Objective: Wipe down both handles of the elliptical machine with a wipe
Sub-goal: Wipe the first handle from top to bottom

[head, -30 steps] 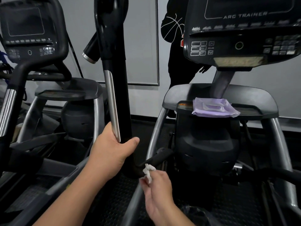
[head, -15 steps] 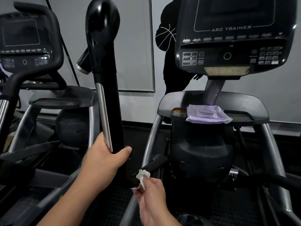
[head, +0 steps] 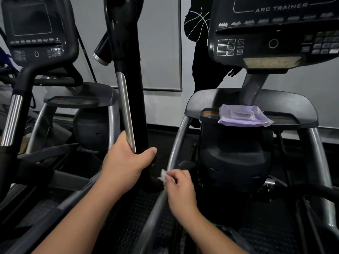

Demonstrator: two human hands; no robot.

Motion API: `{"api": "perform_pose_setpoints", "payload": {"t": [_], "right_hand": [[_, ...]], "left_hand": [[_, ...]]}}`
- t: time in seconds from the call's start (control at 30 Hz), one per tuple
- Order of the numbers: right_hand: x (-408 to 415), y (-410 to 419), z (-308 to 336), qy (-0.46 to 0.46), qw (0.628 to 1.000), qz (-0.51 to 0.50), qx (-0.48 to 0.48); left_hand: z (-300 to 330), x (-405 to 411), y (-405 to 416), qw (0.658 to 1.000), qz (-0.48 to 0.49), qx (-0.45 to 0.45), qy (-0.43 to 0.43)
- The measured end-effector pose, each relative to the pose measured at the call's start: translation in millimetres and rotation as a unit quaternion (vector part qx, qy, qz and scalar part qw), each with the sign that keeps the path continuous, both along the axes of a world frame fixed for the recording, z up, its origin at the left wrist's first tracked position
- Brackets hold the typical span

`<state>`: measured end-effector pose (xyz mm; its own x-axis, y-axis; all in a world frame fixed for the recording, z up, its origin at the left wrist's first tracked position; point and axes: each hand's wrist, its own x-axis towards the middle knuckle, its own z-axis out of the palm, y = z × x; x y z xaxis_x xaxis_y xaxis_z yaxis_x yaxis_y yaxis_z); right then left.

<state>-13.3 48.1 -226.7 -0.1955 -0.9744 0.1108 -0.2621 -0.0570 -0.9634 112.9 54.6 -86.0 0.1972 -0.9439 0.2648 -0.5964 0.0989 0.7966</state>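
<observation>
A tall black handle [head: 129, 85] with a silver strip rises at centre left of the head view. My left hand [head: 124, 162] grips its lower part, thumb wrapped round the right side. Just below and to the right, my right hand [head: 180, 189] pinches a small crumpled white wipe [head: 163, 174] against the handle's dark base. The handle's top runs out of frame. The machine's other handle is not identifiable here.
A purple wipe pack [head: 244, 115] lies on the machine's black shelf [head: 201, 99] under the console [head: 275, 33]. Silver frame tubes [head: 176, 143] flank the body. Another machine [head: 38, 33] stands at left. A person in black [head: 203, 52] stands behind by the wall.
My right hand has shifted the wipe slightly left toward the handle's base. The left hand keeps its grip; the camera has tilted a little.
</observation>
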Motion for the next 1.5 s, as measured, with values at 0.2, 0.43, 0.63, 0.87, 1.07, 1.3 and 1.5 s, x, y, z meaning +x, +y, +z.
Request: {"api": "perform_pose_setpoints", "payload": {"t": [0.2,0.43,0.63,0.87,1.07,1.3,1.5], "right_hand": [[-4,-3,5,0.075,0.992,0.099,-0.030],[-9,-14,16,0.145,0.976,0.162,-0.015],[-20,-37,22,0.249,0.955,0.161,0.030],[-32,-55,11,0.271,0.951,0.134,0.060],[-39,-58,0,0.238,0.959,0.148,0.040],[-37,-49,-8,0.199,0.967,0.161,0.009],[-36,-57,-15,0.230,0.966,0.116,0.009]], "left_hand": [[-1,3,0,1.000,-0.005,-0.001,0.006],[-5,4,-4,1.000,-0.006,-0.010,0.003],[-6,4,-4,1.000,-0.011,-0.014,0.009],[-6,4,-3,1.000,-0.012,-0.006,0.009],[-5,4,-2,1.000,-0.012,-0.003,0.010],[-11,-5,5,0.998,0.055,-0.009,-0.014],[-57,-13,60,0.961,0.006,-0.223,-0.160]]}}
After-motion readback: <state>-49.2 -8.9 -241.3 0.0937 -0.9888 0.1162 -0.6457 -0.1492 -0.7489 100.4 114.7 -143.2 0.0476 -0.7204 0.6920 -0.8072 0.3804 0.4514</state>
